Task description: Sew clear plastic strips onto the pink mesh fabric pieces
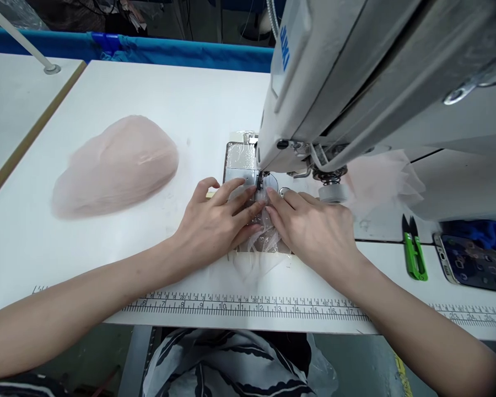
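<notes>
Under the presser foot (260,179) of a sewing machine (314,94) lies a piece of thin, sheer fabric (254,242), its loose end trailing toward the table's front edge. From the left, my left hand (217,220) grips the fabric between thumb and fingers, just in front of the foot. My right hand (310,226) pinches the same fabric from the right, fingertips close to the needle area. A ring shows on one right finger. Fingers partly cover the metal needle plate (240,160) and the fabric's held part.
A pile of pale pink sheer fabric (119,165) lies on the left of the white table (206,110). More pink fabric (382,179) sits behind the machine head. Green thread snips (414,251) and a phone (475,262) lie at right. A printed ruler (240,306) runs along the front edge.
</notes>
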Action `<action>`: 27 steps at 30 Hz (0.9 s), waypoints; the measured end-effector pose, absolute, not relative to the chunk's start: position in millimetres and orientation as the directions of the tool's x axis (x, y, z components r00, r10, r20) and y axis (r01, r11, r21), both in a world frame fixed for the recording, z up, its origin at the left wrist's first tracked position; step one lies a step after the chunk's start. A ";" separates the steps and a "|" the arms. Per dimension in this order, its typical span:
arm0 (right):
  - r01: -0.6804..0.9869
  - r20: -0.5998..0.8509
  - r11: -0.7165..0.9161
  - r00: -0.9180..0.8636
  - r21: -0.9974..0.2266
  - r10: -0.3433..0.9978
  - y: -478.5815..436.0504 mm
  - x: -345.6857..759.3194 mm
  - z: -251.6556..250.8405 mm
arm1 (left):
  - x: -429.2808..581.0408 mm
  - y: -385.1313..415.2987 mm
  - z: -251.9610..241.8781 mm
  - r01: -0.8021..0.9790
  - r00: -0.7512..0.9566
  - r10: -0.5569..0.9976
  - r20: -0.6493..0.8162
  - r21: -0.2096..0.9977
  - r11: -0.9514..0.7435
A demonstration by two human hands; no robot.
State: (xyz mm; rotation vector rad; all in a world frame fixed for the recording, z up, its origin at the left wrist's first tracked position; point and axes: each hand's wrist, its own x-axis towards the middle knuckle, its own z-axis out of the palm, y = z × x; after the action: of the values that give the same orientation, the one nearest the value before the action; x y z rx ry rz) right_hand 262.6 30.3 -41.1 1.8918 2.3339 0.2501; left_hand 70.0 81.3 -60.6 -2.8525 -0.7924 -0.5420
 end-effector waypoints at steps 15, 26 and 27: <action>0.953 0.020 0.222 -0.231 0.208 0.973 30.1 262.3 -41.5 | 71.1 79.4 -59.7 0.536 0.792 0.486 0.370 -0.039 -0.843; 0.952 0.025 0.214 -0.225 0.218 0.974 32.2 262.6 -41.4 | 71.8 81.9 -61.0 0.543 0.778 0.509 0.369 0.014 -0.839; 0.954 0.025 0.211 -0.221 0.213 0.975 32.3 262.6 -41.4 | 71.8 82.1 -61.0 0.544 0.777 0.513 0.364 0.021 -0.839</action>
State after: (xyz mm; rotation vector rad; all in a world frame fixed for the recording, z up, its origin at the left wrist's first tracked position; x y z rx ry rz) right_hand 262.6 32.3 -41.4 1.8841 2.3523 0.2774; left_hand 71.8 82.1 -61.0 -2.8801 -0.8584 -0.5526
